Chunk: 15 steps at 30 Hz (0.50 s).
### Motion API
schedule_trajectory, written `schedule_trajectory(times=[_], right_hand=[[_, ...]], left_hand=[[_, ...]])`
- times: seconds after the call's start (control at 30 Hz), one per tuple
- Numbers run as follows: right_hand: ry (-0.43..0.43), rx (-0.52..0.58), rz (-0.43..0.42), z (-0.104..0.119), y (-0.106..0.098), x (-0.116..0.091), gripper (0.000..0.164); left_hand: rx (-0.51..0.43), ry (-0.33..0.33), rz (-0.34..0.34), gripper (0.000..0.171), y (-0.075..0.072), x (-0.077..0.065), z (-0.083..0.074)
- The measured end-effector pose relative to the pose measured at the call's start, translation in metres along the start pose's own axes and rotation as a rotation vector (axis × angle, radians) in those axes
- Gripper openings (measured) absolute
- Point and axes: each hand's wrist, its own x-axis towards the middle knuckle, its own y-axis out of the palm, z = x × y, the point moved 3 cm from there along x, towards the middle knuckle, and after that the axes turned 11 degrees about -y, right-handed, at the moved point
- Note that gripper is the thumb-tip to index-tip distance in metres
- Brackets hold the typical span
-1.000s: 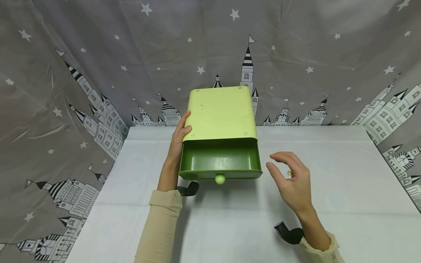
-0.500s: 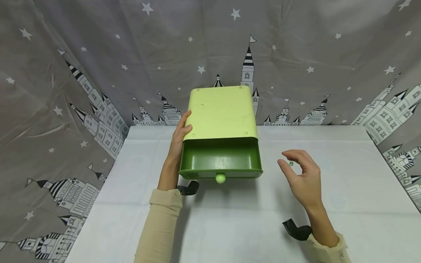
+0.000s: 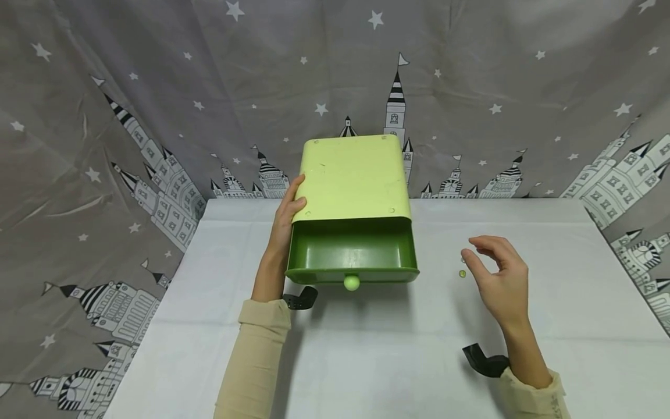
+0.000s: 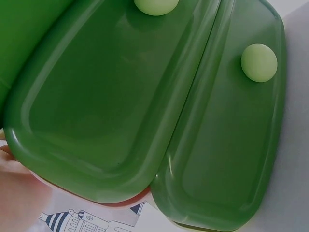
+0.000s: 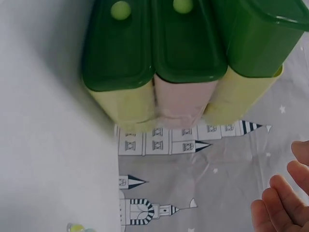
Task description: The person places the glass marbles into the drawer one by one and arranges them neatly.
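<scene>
A stacked mini drawer unit [image 3: 356, 174] stands at the middle of the table, with a pale yellow top and green fronts. Its top green drawer [image 3: 353, 274] is pulled out, its interior bare. My left hand [image 3: 284, 224] rests along the unit's left side, fingers and thumb against the wall; the far side of the hand is hidden. To the right, my right hand [image 3: 499, 273] is raised over the table, thumb and fingers bent with a gap and nothing held between them. Just left of its thumb lies a small yellow-green bead-like ball [image 3: 462, 273].
Below the top drawer are two closed drawers with round knobs [image 5: 120, 10]. Another tiny roundish thing, partly covered, shows by the right thumb. White cloth covers the table [image 3: 366, 361]; a grey castle-print curtain [image 3: 209, 87] hangs behind. A black camera mount [image 3: 485, 362] sits at the right wrist.
My right hand has moved right, away from the drawer, uncovering the small yellow-green ball. The left hand and drawer unit have stayed put.
</scene>
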Motion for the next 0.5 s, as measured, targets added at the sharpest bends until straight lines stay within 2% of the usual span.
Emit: schedule_trajectory(times=[0.4,0.5], right_hand=[[0.138,-0.01,-0.03,-0.021,0.006,0.0,0.017],[0.18,-0.026,-0.038,-0.038,0.008,-0.006,0.017]], left_hand=[[0.001,0.015,0.001,0.061,-0.002,-0.001,-0.002],[0.002,0.012,0.01,0.061,0.0,-0.001,-0.002]])
